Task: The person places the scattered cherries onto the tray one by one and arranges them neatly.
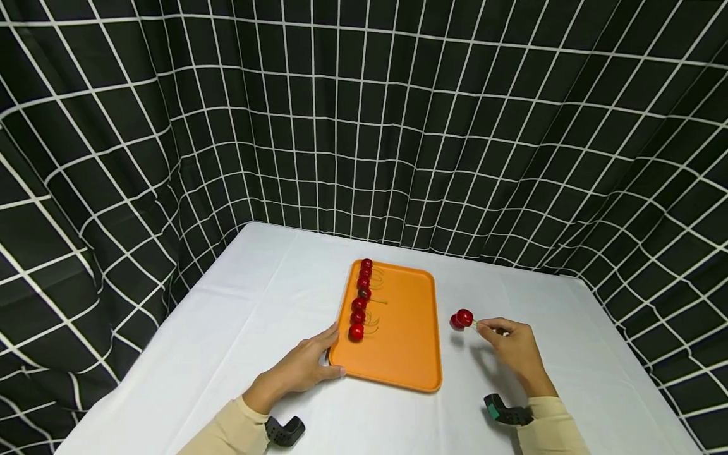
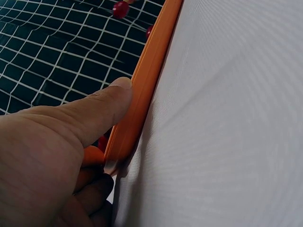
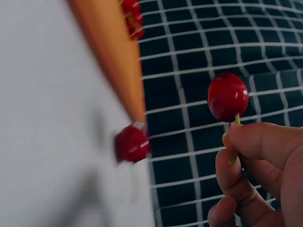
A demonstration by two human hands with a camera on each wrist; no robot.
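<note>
By its green stem, a red cherry (image 3: 227,97) is pinched between the thumb and forefinger of my right hand (image 1: 514,351), held up to the right of the orange tray (image 1: 398,316). A second cherry (image 3: 132,143) lies on the white cloth, partly behind the held one in the head view. My left hand (image 1: 304,363) grips the tray's near left corner, its thumb (image 2: 102,111) along the near edge and its fingers on the left side. Several cherries with stems stand in a row along the tray's left side, the nearest cherry (image 1: 356,332) close to the left fingers.
A white cloth (image 1: 273,284) covers the table under the tray. Black curtains (image 1: 364,126) with a white grid hang behind and at both sides. Each wrist wears a black band (image 1: 284,431), just below a beige sleeve (image 1: 233,430).
</note>
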